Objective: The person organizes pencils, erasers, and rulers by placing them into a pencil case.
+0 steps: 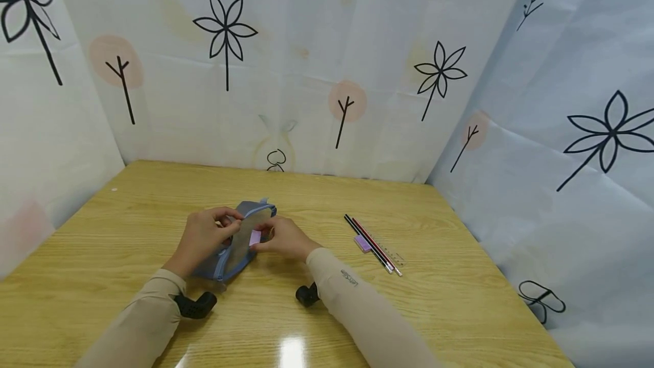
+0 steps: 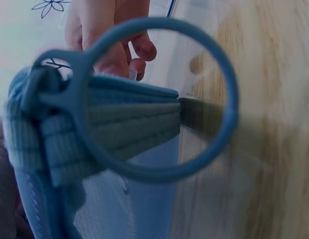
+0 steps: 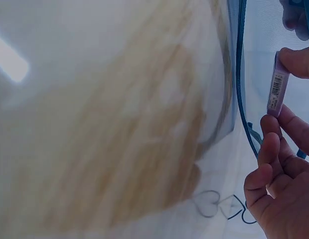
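Observation:
A blue-grey zip pencil case (image 1: 206,268) lies unzipped on the table, its opening gaping toward me. My left hand (image 1: 206,237) grips the left rim of the opening between thumb and fingers. With thumb and fingertips, my right hand (image 1: 288,237) pinches a small lilac eraser (image 1: 255,237) at the opening's right side. In the right wrist view a barcode label shows on the eraser (image 3: 277,89), with the thumb on its upper end and fingers at its lower end. A large blue zipper-pull ring (image 2: 233,107) fills the front of the left wrist view.
To the right on the table lie dark and red pencils (image 1: 375,247), a second lilac eraser (image 1: 362,243) tucked against them and a clear ruler (image 1: 395,256). White curtains (image 1: 306,72) with plant drawings stand behind and beside the wooden table (image 1: 434,311).

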The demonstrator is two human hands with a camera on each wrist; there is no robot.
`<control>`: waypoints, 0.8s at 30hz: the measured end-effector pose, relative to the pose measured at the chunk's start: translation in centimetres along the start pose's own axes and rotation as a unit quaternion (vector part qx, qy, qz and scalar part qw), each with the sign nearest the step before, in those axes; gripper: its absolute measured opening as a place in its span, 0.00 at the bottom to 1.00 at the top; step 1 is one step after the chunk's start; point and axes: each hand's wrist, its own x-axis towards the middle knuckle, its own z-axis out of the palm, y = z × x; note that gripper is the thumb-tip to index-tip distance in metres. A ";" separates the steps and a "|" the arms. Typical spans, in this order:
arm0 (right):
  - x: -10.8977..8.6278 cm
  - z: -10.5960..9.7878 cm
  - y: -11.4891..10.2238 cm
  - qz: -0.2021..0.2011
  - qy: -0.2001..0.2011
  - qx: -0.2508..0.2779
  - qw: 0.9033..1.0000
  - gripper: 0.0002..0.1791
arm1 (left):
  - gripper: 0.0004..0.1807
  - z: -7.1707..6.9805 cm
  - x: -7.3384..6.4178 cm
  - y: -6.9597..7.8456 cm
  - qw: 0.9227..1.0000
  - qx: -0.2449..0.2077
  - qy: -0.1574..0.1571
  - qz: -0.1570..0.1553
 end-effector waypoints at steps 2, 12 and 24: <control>0.4 0.2 0.0 -0.008 -0.004 -0.009 1.000 0.25 | 0.07 0.0 0.0 0.0 1.000 -0.002 -0.002 -0.004; 1.6 0.9 -0.2 0.001 -0.006 0.013 1.000 0.21 | 0.06 0.1 0.0 -0.1 1.000 -0.013 0.001 -0.006; 2.8 1.8 -0.3 0.008 -0.014 0.036 0.999 0.22 | 0.06 0.1 -0.1 -0.1 1.000 -0.015 -0.003 -0.005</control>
